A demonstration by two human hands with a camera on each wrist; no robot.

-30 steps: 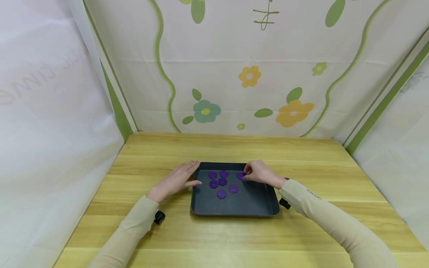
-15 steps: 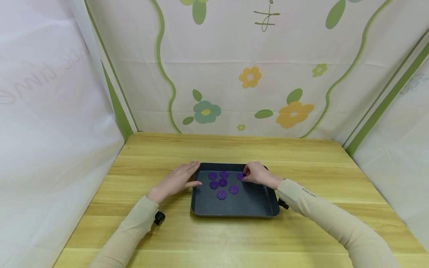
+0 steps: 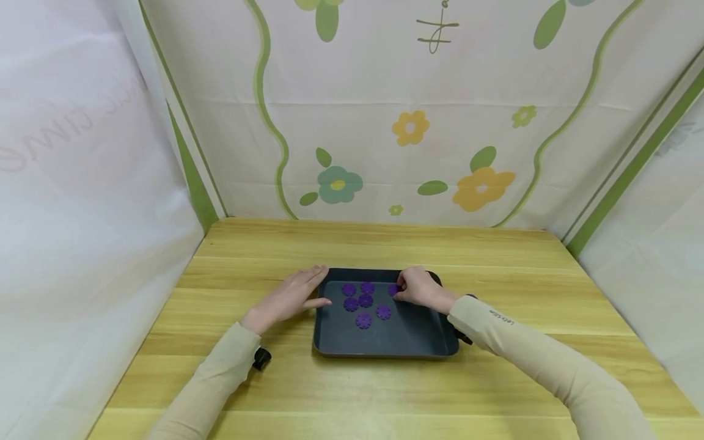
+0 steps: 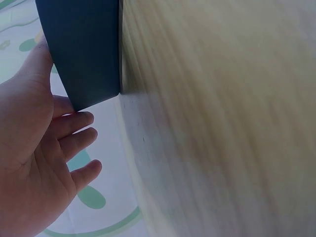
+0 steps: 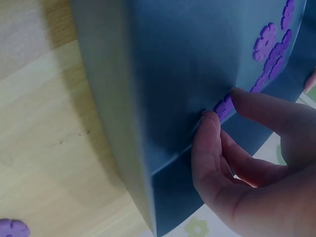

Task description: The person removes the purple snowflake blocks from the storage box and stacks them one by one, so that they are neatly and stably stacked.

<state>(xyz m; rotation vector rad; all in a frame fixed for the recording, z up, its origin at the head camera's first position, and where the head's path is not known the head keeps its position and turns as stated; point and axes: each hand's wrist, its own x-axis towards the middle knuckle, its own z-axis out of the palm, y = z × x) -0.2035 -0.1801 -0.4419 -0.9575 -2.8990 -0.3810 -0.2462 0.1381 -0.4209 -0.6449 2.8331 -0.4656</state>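
My left hand (image 3: 288, 294) rests with straight fingers at the back left corner of a dark grey baking tray (image 3: 418, 339). In the left wrist view its thumb and fingers lie against the tray's outer wall (image 4: 84, 49). My right hand (image 3: 419, 287) reaches over the tray's back right part and pinches a purple flower-shaped piece (image 3: 393, 289) between thumb and fingers, low against the tray floor. The right wrist view shows this purple piece (image 5: 223, 107) between the fingertips. Several more purple flower-shaped pieces (image 3: 363, 321) lie flat in the tray's left and middle, two of them touching.
One more purple piece (image 5: 12, 228) lies on the wooden table (image 3: 352, 397) to the right of the tray, mostly hidden by my right sleeve in the head view. White printed cloth walls (image 3: 363, 79) enclose the table behind and at both sides.
My right hand and forearm have shifted slightly left, with the pinched piece nearly in the same spot. My left hand and the other pieces have stayed put.
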